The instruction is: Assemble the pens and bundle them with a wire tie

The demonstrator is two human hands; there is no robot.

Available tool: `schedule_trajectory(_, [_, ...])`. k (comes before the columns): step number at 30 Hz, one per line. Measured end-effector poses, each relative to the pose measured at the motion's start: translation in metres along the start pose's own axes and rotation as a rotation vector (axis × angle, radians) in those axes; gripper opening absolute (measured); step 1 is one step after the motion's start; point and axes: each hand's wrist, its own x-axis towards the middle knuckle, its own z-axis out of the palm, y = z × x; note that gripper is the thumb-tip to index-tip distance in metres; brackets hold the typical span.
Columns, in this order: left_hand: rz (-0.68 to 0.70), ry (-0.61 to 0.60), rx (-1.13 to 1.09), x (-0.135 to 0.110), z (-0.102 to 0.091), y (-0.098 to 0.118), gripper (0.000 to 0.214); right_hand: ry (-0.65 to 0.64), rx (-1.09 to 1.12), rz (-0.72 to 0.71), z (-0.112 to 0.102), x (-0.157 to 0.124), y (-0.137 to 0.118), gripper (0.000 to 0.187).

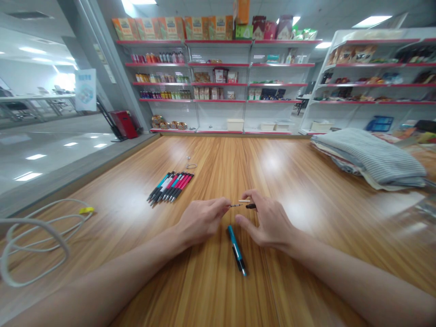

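My left hand [204,220] is closed, pinching a thin, dark and silvery piece that looks like a pen refill [235,205]; its other end is hidden in my fingers. Facing it, my right hand [269,220] has thumb and fingers spread. A short black pen part [251,206] lies at its fingers, and whether they touch it I cannot tell. Just beyond that is a thin white stick [244,200]. Between and below my hands, a teal and black pen barrel [236,250] rests on the wooden table [211,290].
A row of teal, white and pink pens [171,186] lies to the left, with a small ring-shaped item [191,166] behind it. A white cable [37,240] coils at far left. Folded striped cloth [368,154] sits at the right. Stocked shelves [218,84] stand beyond the table.
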Motion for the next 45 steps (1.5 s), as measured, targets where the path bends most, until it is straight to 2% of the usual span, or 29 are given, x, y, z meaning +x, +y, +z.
schedule_trajectory(4, [-0.001, -0.009, 0.030, 0.000, 0.000, -0.002, 0.019, 0.000, -0.116, 0.048, 0.000, 0.002, 0.001, 0.043])
schedule_trajectory(11, [0.018, -0.037, 0.074, 0.000, -0.003, 0.002, 0.019, -0.038, -0.158, 0.015, 0.000, 0.003, -0.005, 0.041])
schedule_trajectory(14, [0.009, -0.054, 0.110, 0.001, -0.003, 0.002, 0.020, -0.032, -0.117, -0.052, -0.001, 0.003, -0.005, 0.036])
schedule_trajectory(18, [-0.027, -0.057, 0.139, 0.002, -0.001, 0.001, 0.020, -0.020, -0.054, -0.163, 0.000, 0.004, 0.000, 0.017])
schedule_trajectory(26, [-0.047, -0.045, 0.064, 0.003, 0.002, 0.003, 0.023, 0.047, 0.172, -0.250, 0.012, 0.005, 0.008, 0.021])
schedule_trajectory(30, [0.012, -0.086, 0.022, 0.003, 0.003, 0.004, 0.020, 0.098, 0.244, -0.223, 0.016, 0.003, 0.006, 0.015])
schedule_trajectory(35, [0.022, -0.056, 0.020, 0.002, 0.004, 0.003, 0.020, 0.079, 0.257, -0.231, 0.013, 0.001, 0.009, 0.024])
schedule_trajectory(40, [-0.006, -0.028, -0.053, 0.001, 0.001, 0.005, 0.021, 0.109, 0.181, -0.204, 0.015, 0.003, 0.013, 0.008])
schedule_trajectory(45, [0.038, -0.060, -0.058, 0.003, -0.001, 0.006, 0.019, 0.093, 0.146, -0.181, 0.013, 0.003, 0.011, 0.009])
